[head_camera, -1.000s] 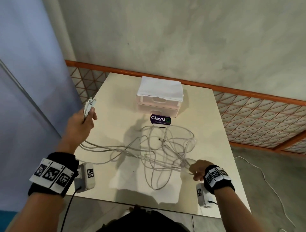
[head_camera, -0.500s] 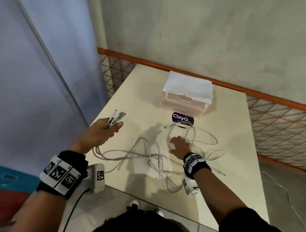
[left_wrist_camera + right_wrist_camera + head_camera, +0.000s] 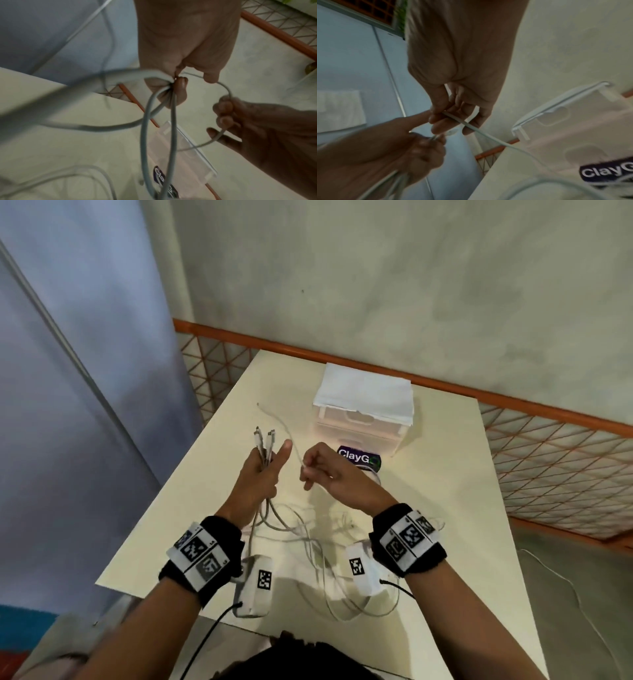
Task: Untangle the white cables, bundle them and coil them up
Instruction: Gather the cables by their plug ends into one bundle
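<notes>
**Right hand brings a further cable end up to the left hand's bundle**

The table (image 3: 445, 508) fills the middle of the head view, and most of the white cables (image 3: 308, 542) lie on it in loose, crossing loops at lower centre, between the two wrists. Half a second ago the right hand was pressed down on that tangle; now both hands are raised at frame centre, just apart from each other.

The drawer box (image 3: 363, 419) with a folded white cloth on top sits at upper centre, and the ClayGo sticker (image 3: 359, 458) lies just in front of it, half hidden behind the right hand.

The left hand (image 3: 260, 477) is closed round a bundle of cable ends (image 3: 263, 440), whose plugs stick up above the fist, as they did a second ago. Its thumb is lifted away from the bundle, which leaves a gap facing the right hand.

The right hand (image 3: 329, 474) pinches a single thin cable (image 3: 284, 422) between thumb and curled fingers; the free tip arcs up and to the left, above the left hand's plugs. The left wrist view shows this strand curving from the left fist across to the right fingers (image 3: 224, 106).

This looks like the bundling step: one more end is about to join the held ends. The loops below are not yet untangled, and no coiling has begun.
</notes>
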The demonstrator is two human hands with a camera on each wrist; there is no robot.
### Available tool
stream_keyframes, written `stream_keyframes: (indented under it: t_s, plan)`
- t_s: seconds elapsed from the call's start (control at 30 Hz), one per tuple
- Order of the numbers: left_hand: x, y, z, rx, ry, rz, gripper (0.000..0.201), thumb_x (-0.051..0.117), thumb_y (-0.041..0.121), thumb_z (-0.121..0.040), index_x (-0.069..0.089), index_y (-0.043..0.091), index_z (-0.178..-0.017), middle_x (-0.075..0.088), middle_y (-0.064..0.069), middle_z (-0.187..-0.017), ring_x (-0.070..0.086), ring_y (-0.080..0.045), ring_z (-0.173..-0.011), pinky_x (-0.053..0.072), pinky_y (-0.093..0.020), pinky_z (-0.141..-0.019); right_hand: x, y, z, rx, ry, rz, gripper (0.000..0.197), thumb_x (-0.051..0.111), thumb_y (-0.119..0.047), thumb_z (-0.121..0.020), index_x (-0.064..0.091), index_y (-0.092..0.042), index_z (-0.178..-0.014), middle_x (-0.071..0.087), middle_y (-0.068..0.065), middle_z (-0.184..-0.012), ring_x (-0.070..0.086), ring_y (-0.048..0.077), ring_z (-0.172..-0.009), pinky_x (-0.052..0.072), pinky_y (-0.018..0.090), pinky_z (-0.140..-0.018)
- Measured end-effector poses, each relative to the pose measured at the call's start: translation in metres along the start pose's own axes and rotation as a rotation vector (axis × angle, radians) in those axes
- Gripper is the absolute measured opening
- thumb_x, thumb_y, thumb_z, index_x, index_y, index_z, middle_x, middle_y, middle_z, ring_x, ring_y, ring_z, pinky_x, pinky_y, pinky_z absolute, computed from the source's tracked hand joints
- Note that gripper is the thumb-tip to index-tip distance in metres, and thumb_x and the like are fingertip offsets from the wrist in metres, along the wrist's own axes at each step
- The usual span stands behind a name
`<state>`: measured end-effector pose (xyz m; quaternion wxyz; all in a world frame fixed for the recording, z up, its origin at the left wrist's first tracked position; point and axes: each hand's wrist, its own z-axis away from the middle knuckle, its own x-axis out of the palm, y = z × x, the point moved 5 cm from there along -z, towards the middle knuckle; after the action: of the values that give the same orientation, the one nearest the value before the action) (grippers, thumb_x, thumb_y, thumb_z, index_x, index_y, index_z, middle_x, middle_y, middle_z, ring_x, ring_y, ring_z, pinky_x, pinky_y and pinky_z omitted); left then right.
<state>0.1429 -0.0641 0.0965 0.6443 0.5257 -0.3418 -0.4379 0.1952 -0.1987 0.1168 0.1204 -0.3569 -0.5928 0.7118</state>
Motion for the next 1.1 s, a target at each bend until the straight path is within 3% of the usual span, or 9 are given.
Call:
stream_keyframes:
  t_s: [0.1, 0.2, 0.4, 0.57, 0.7, 0.8, 0.87, 1.0, 1.1]
  plan:
    - [0.019, 0.008, -0.003, 0.021, -0.036, 0.074, 0.032, 0.047, 0.043, -0.094, 0.043, 0.017, -0.076, 0.032, 0.004, -0.059, 0.030, -0.010, -0.049, 0.028, -0.018, -0.041, 0.006, -0.007, 0.007, -0.018, -0.027, 0.068, 0.009, 0.047, -0.007, -0.095, 0.041, -0.013, -0.094, 0.056, -0.005, -0.078, 0.058, 0.019, -0.071, 0.048, 0.034, -0.077]
    - [0.029, 0.017, 0.000, 0.013, -0.056, 0.122, 0.047, 0.035, 0.053, -0.095, 0.051, 0.011, -0.083, 0.034, 0.003, -0.055, 0.031, -0.008, -0.045, 0.028, -0.016, -0.040, 0.009, 0.000, 0.013, 0.021, -0.037, 0.121, 0.008, 0.045, -0.008, -0.095, 0.039, -0.014, -0.095, 0.056, -0.006, -0.076, 0.056, 0.019, -0.070, 0.047, 0.035, -0.074]
    - [0.032, 0.018, 0.004, 0.139, -0.086, 0.048, 0.027, 0.046, 0.034, -0.097, 0.047, 0.014, -0.080, 0.030, 0.001, -0.059, 0.031, -0.005, -0.045, 0.031, -0.017, -0.045, 0.008, 0.006, 0.017, 0.016, -0.080, 0.145, 0.010, 0.048, -0.008, -0.094, 0.040, -0.014, -0.093, 0.059, -0.003, -0.075, 0.055, 0.018, -0.068, 0.050, 0.035, -0.072]
    - [0.027, 0.025, 0.008, 0.203, -0.023, 0.035, 0.025, 0.037, 0.037, -0.099, 0.048, 0.023, -0.082, 0.042, 0.003, -0.071, 0.044, -0.008, -0.062, 0.042, -0.014, -0.062, 0.011, 0.016, 0.012, 0.017, -0.065, 0.180, 0.022, 0.059, -0.023, -0.090, 0.038, -0.021, -0.086, 0.054, -0.002, -0.078, 0.052, 0.018, -0.069, 0.045, 0.035, -0.067]
    - [0.017, 0.040, 0.007, 0.276, -0.005, 0.168, 0.022, 0.032, 0.033, -0.101, 0.050, 0.026, -0.090, 0.046, 0.008, -0.087, 0.055, -0.010, -0.080, 0.053, -0.032, -0.079, 0.005, 0.040, 0.008, 0.092, -0.015, 0.313, 0.029, 0.061, -0.041, -0.086, 0.045, -0.017, -0.078, 0.052, 0.000, -0.069, 0.052, 0.015, -0.062, 0.045, 0.026, -0.062]
    - [-0.002, 0.046, 0.005, 0.343, 0.038, 0.318, 0.023, 0.029, 0.029, -0.102, 0.046, 0.023, -0.087, 0.042, 0.007, -0.080, 0.051, -0.005, -0.058, 0.055, -0.029, -0.062, -0.028, 0.061, 0.018, 0.164, 0.022, 0.377, 0.037, 0.058, -0.039, -0.089, 0.047, -0.013, -0.065, 0.050, 0.001, -0.060, 0.048, 0.005, -0.051, 0.038, 0.013, -0.055]
    - [-0.020, 0.050, 0.004, 0.361, 0.130, 0.342, 0.025, 0.030, 0.031, -0.103, 0.042, 0.025, -0.081, 0.040, 0.013, -0.068, 0.036, -0.003, -0.050, 0.039, -0.018, -0.046, -0.060, 0.082, 0.034, 0.257, 0.074, 0.392, 0.040, 0.058, -0.036, -0.090, 0.046, -0.015, -0.059, 0.050, 0.000, -0.054, 0.045, 0.001, -0.045, 0.037, 0.014, -0.052]
    - [-0.057, 0.062, -0.001, 0.411, 0.267, 0.254, 0.022, 0.033, 0.033, -0.102, 0.041, 0.030, -0.081, 0.031, 0.015, -0.059, 0.026, -0.001, -0.046, 0.024, -0.012, -0.041, -0.122, 0.124, 0.076, 0.491, 0.241, 0.414, 0.041, 0.061, -0.040, -0.086, 0.049, -0.013, -0.058, 0.056, 0.001, -0.057, 0.056, 0.014, -0.055, 0.040, 0.025, -0.059]
    - [-0.056, 0.059, -0.004, 0.418, 0.215, 0.152, 0.012, 0.046, 0.035, -0.098, 0.050, 0.033, -0.086, 0.034, 0.016, -0.051, 0.026, -0.001, -0.043, 0.026, -0.013, -0.040, -0.134, 0.115, 0.089, 0.462, 0.365, 0.264, 0.046, 0.070, -0.033, -0.080, 0.041, -0.016, -0.049, 0.052, 0.004, -0.052, 0.060, 0.020, -0.057, 0.038, 0.024, -0.056]
